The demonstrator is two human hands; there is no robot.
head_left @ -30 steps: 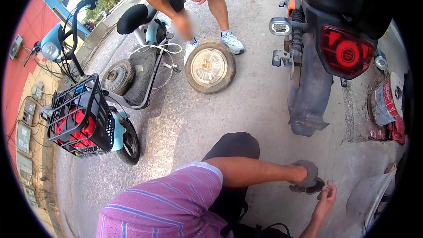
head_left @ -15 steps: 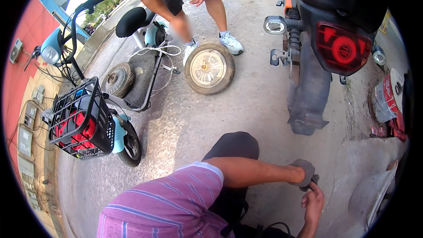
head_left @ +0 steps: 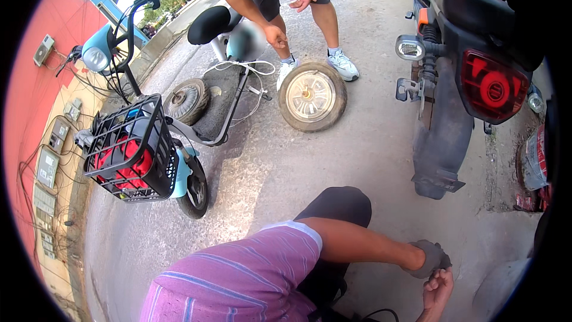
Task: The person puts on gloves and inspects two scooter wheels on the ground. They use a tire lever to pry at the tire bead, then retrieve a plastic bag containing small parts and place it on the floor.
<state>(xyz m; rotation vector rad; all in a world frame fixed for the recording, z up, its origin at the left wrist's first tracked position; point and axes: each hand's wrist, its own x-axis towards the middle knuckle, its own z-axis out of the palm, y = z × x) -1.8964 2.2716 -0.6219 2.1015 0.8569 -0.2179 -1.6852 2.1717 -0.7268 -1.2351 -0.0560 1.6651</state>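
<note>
My left arm, in a purple striped sleeve, stretches across to the lower right, and a grey glove covers my left hand (head_left: 425, 259). The gloved fingers are bunched and partly hidden, so their pose is unclear. Just below, my bare right hand (head_left: 438, 288) has its fingers curled, pinching the dark end of the grey glove (head_left: 442, 259) at the fingertips. My dark-clad knee (head_left: 342, 203) lies beyond the left forearm.
Ahead, another person stands bent over a loose hub wheel (head_left: 313, 100). A light-blue electric scooter (head_left: 189, 173) with a basket (head_left: 128, 149) stands left, with a second wheel (head_left: 187, 102) by its footboard. A motorcycle (head_left: 441, 137) stands right, near a bucket (head_left: 534, 158).
My view has swung, so the scene sits further right. My right hand's extended finger has curled in, and its fingers now close on the glove's end. The other person's lower hand has risen slightly.
</note>
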